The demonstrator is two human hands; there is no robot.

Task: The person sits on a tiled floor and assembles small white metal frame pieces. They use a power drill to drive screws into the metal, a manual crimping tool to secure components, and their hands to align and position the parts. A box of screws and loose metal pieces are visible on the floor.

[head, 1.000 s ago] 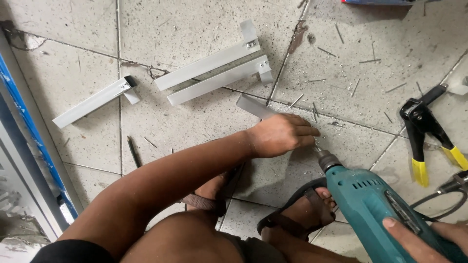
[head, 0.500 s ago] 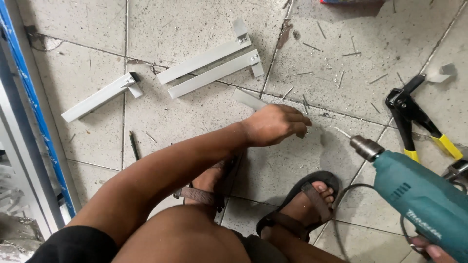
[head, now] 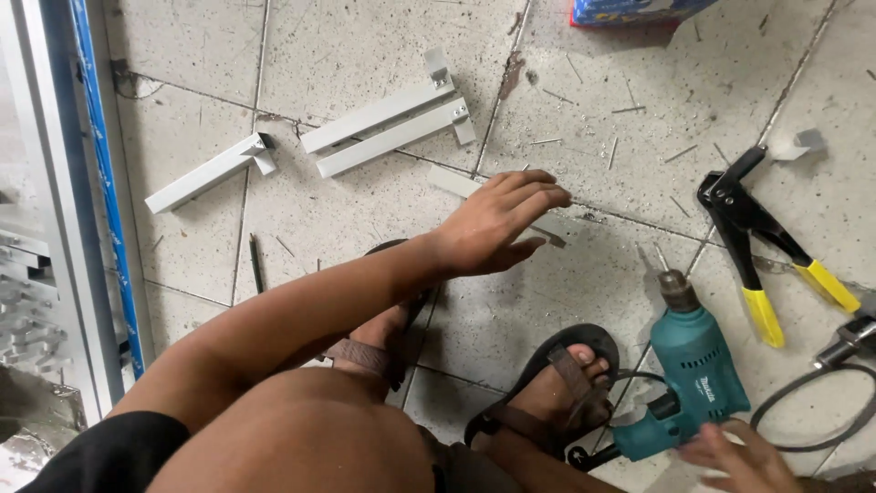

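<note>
Head-camera view: fingers of the left hand lie spread and nearly flat, closed on nothing, pressing or hovering over a short pale metal strip on the tiled floor; which of the two cannot be told. At the lower right edge the right hand rests at the grip of a teal electric drill lying on the floor, fingers loosely curled; whether they close around it cannot be told. The strip looks light, stiff and thin, probably sharp at its cut ends, best pinned flat by its middle or picked up by its long edges. The drill looks heavy and front-weighted, best taken by the grip. Sandalled feet sit between the hands. Farther out lie a yellow-handled riveter, paired grey metal brackets, a single bracket and scattered rivet pins.
</note>
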